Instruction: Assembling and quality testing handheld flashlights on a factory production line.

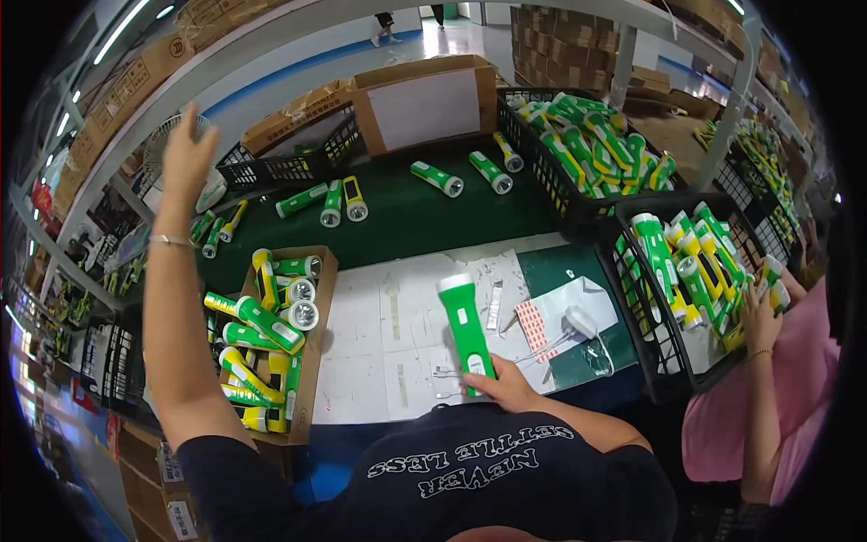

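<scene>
My right hand [508,387] is wrapped round the lower end of a green flashlight [466,327] with a white head. The flashlight stands tilted over the white work surface [361,352], its head pointing away from me. High on the left, my left hand [188,155] is raised with its arm stretched out. Its fingers are apart and I see nothing in them; a fan [163,149] is behind it. Below that arm sits an open cardboard box [316,348] of green and yellow flashlights. To the right of the held flashlight lie a red-and-white sheet [536,331] and a white charger plug [580,319] with cables.
Several loose flashlights [438,179] lie on the green tabletop [406,221]. Black crates [643,339] of flashlights stand at the right, where a co-worker's hand [761,316] holds one. At the back stand a cardboard box [361,104] with white paper and another crate [262,173].
</scene>
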The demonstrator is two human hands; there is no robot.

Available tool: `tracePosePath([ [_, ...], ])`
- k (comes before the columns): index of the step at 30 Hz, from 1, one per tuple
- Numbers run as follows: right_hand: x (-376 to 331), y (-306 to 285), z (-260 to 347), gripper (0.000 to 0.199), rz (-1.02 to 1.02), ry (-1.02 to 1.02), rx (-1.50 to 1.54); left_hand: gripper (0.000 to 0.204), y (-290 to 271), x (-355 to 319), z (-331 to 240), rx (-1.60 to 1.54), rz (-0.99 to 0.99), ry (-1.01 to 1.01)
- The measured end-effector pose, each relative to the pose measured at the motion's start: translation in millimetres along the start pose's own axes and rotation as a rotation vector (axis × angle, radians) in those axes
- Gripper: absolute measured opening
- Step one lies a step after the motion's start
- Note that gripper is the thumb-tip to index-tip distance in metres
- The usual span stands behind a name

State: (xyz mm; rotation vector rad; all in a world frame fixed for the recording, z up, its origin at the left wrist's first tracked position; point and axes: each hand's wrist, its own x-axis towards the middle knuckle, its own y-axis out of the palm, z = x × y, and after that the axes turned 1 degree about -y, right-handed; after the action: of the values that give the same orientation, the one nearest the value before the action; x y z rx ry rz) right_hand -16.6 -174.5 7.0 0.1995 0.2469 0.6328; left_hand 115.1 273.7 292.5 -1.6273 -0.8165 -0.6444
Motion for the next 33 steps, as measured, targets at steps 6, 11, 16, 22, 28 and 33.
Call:
tracePosePath([
  [6, -5.1, 9.5, 27.1, 0.032, -0.101, 0.022, 0.072, 0.078, 87.3, -252.9, -162.4, -1.247, 1.148, -0.631],
  [11, 0.5, 21.9, -18.4, 0.041, -0.042, 0.010, -0.150, 0.044, 106.5, -344.7, -220.1, -1.945, 0.891, -1.312],
  [16, -6.5, 26.5, -14.8, 0.037, 0.066, 0.057, -0.219, 0.038, 112.8, -359.8, -213.6, -1.841, 0.902, -1.369],
  [22, -6.4, 22.6, -18.2, 0.035, 0.089, 0.044, -0.240, 0.037, 114.9, -357.2, -214.4, -1.903, 0.925, -1.340],
  [28, -6.5, 5.7, -16.9, 0.031, 0.083, 0.048, -0.099, 0.039, 126.3, -349.9, -216.3, -1.913, 0.892, -1.376],
  [33, 4.2, -7.3, -16.6, 0.031, 0.052, 0.030, -0.121, 0.038, 135.2, -345.4, -213.3, -1.968, 0.909, -1.349],
])
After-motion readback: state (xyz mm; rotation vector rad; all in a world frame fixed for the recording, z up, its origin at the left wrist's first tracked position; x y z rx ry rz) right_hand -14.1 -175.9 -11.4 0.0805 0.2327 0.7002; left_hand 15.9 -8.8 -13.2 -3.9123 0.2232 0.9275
